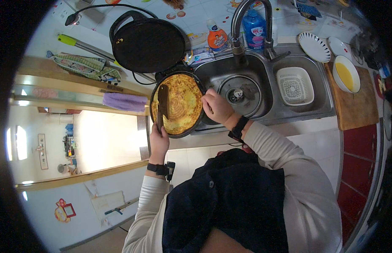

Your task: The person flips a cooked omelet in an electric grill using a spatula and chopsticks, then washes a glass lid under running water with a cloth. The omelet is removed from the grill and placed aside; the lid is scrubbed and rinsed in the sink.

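Observation:
A round, browned yellow pancake (184,102) fills the black lower plate of an electric griddle (200,121). My left hand (159,139) grips the handle of a brown slotted spatula (163,98), whose blade lies over the pancake's left side. At the griddle's right rim is my right hand (216,106), its fingers curled together close to the pancake's edge. Whether those fingers pinch anything is hidden from this angle. Behind the pancake, the griddle's black upper plate (148,46) is hinged up, with a few yellow crumbs stuck to it.
Right of the griddle is a steel double sink (267,85) with a faucet (237,41) and a white plastic basket (295,85). A bowl of yellow liquid (346,74) rests on a wooden cutting board (354,107). Bottles stand behind the sink. A purple towel (124,101) hangs left.

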Available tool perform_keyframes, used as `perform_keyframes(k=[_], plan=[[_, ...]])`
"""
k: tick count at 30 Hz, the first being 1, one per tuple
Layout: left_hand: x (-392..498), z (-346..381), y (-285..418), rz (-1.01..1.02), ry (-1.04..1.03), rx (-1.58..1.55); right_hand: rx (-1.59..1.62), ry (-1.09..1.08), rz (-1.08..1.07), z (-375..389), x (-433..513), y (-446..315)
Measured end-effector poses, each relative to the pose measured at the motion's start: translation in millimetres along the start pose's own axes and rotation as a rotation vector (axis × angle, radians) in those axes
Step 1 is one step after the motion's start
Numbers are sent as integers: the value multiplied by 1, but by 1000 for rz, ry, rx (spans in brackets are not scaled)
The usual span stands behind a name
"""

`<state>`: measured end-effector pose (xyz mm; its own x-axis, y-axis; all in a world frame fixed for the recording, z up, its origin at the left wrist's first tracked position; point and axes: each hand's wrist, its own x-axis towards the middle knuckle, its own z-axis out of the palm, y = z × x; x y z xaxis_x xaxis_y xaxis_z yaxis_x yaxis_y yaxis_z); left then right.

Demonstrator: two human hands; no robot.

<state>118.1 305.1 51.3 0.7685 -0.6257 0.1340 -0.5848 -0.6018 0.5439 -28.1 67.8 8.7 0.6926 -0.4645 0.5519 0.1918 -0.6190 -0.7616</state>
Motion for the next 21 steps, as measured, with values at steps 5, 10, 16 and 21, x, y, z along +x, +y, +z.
perform_keyframes(k=[5,10,16,21], plan=[[2,6,10,-54,10,7,82,113,17,-19,5,4],[2,10,18,-7,47,8,57,25,-11,-23,2,2],[5,14,24,23,54,-8,74,-39,14,-27,3,-1],[5,19,25,61,125,30,79,29,-55,-35,8,1]])
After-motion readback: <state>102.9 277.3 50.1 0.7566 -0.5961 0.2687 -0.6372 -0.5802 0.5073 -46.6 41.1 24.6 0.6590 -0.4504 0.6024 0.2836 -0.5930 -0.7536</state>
